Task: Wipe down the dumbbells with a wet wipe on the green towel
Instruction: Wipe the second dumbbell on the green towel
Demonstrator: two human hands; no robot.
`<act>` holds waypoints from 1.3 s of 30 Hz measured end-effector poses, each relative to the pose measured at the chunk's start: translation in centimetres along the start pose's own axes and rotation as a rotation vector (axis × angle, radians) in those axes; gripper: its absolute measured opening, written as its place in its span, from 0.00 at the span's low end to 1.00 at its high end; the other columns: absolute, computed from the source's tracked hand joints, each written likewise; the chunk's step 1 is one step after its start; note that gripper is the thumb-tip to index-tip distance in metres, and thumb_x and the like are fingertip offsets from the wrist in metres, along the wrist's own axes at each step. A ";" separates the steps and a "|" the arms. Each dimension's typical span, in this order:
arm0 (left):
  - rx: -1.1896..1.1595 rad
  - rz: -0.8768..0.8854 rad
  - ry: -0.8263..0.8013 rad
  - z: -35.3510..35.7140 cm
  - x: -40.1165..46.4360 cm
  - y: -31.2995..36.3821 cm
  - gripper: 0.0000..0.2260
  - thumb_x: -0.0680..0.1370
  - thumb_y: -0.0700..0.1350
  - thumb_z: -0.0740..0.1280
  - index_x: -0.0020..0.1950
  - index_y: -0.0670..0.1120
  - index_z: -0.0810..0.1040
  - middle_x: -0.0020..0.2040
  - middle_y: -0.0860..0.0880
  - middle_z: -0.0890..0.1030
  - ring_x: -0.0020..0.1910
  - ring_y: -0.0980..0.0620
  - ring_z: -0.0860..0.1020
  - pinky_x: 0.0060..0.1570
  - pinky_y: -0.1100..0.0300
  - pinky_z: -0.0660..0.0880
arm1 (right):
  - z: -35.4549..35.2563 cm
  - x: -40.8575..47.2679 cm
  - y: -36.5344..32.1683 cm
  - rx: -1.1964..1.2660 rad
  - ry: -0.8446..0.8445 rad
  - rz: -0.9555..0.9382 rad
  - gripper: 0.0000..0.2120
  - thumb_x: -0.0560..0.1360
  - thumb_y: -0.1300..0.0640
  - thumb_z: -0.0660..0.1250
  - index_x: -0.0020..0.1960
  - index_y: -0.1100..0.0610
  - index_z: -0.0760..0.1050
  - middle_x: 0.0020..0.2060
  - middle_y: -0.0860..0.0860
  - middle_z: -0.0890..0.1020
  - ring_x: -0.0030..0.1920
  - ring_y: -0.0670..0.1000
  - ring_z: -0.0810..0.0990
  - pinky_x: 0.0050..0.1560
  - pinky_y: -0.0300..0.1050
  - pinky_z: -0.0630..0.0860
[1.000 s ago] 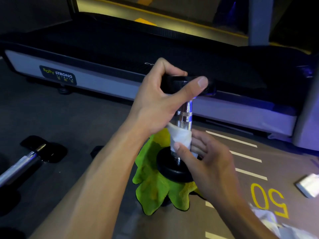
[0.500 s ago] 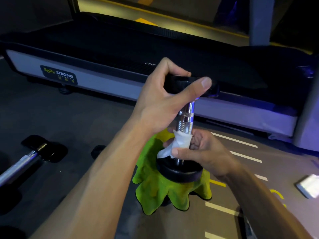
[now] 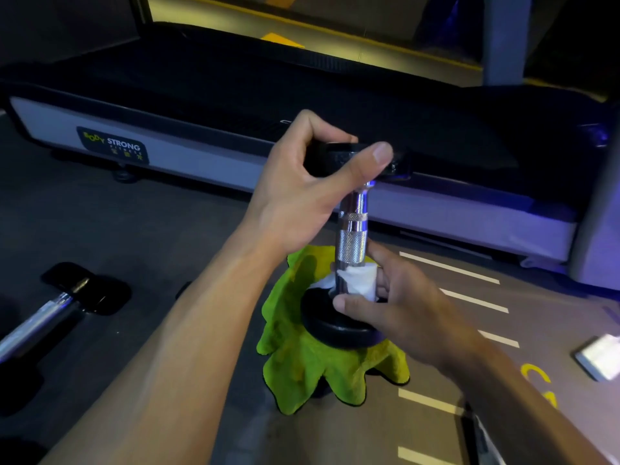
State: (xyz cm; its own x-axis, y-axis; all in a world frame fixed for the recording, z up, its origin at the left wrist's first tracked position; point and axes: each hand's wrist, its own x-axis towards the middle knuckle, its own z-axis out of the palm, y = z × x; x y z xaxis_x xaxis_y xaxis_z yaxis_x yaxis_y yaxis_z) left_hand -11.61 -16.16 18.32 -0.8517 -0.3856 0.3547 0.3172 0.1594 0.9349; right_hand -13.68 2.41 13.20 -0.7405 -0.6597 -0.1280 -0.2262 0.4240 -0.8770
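The upright dumbbell (image 3: 351, 236) (standing on the green towel (image 3: 302, 367)) is being gripped at its top by the left hand (image 3: 302, 196), while the wet wipe (image 3: 357, 280) is being pinched around its handle by the right hand (image 3: 402, 307).

The room is lying dim, purple light glowing along the treadmill (image 3: 436, 209) at right and yellow light spilling in from the back. Glare is flashing off the chrome handle (image 3: 352, 229). Straight lines are bowing toward the edges; corners are sinking into black.
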 end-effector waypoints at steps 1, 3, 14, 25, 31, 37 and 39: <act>0.006 0.001 0.002 -0.1 0.0 0.0 0.20 0.76 0.49 0.78 0.56 0.37 0.77 0.55 0.41 0.86 0.52 0.48 0.85 0.51 0.61 0.81 | 0.4 -0.4 -0.1 -0.033 0.068 0.003 0.29 0.72 0.53 0.75 0.67 0.34 0.70 0.51 0.47 0.88 0.53 0.51 0.87 0.61 0.58 0.80; 0.013 0.002 0.006 -0.1 0.0 -0.1 0.20 0.76 0.51 0.78 0.56 0.38 0.77 0.55 0.42 0.85 0.53 0.47 0.84 0.53 0.57 0.82 | 0.9 -0.4 -0.1 -0.014 0.139 0.055 0.39 0.65 0.45 0.76 0.74 0.37 0.66 0.48 0.44 0.88 0.52 0.49 0.87 0.60 0.59 0.80; 0.025 0.032 0.032 0.1 -0.4 0.0 0.24 0.70 0.60 0.77 0.53 0.43 0.78 0.55 0.46 0.85 0.55 0.47 0.84 0.59 0.44 0.80 | 0.7 -2.4 -3.8 0.279 -0.059 0.114 0.21 0.78 0.52 0.70 0.68 0.39 0.73 0.58 0.41 0.86 0.60 0.40 0.83 0.62 0.36 0.77; 0.053 0.046 -0.003 0.3 -0.9 0.4 0.24 0.69 0.61 0.77 0.52 0.45 0.78 0.55 0.51 0.85 0.54 0.52 0.83 0.57 0.47 0.81 | 2.5 -1.5 -1.2 -0.057 0.282 0.043 0.40 0.74 0.55 0.77 0.81 0.47 0.61 0.46 0.38 0.88 0.51 0.40 0.86 0.60 0.52 0.80; 0.073 0.062 -0.042 1.0 -1.0 0.8 0.22 0.70 0.57 0.79 0.53 0.43 0.78 0.54 0.47 0.85 0.52 0.48 0.83 0.55 0.46 0.80 | 1.6 0.1 -1.0 -0.135 0.275 0.015 0.20 0.65 0.48 0.80 0.53 0.46 0.76 0.43 0.46 0.88 0.45 0.50 0.87 0.52 0.57 0.82; 0.022 0.063 -0.049 0.4 -1.0 0.5 0.23 0.69 0.57 0.78 0.53 0.43 0.78 0.57 0.48 0.85 0.56 0.48 0.84 0.57 0.42 0.81 | -1.6 0.3 0.3 0.130 -0.185 0.060 0.26 0.73 0.71 0.75 0.66 0.54 0.73 0.57 0.50 0.87 0.59 0.51 0.85 0.62 0.44 0.80; 0.010 0.059 -0.048 0.5 -1.0 0.4 0.23 0.68 0.57 0.79 0.53 0.43 0.78 0.57 0.48 0.85 0.56 0.47 0.84 0.56 0.40 0.81 | -2.6 0.7 0.0 0.142 -0.291 0.076 0.26 0.74 0.72 0.73 0.68 0.56 0.73 0.57 0.52 0.87 0.59 0.52 0.86 0.61 0.43 0.80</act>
State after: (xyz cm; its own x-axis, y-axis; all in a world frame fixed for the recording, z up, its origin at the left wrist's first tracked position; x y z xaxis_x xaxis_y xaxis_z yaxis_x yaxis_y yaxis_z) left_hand -10.89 -15.23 18.36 -0.8508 -0.3315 0.4078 0.3631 0.1900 0.9122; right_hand -15.84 3.53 14.26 -0.5354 -0.7876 -0.3050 -0.0716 0.4021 -0.9128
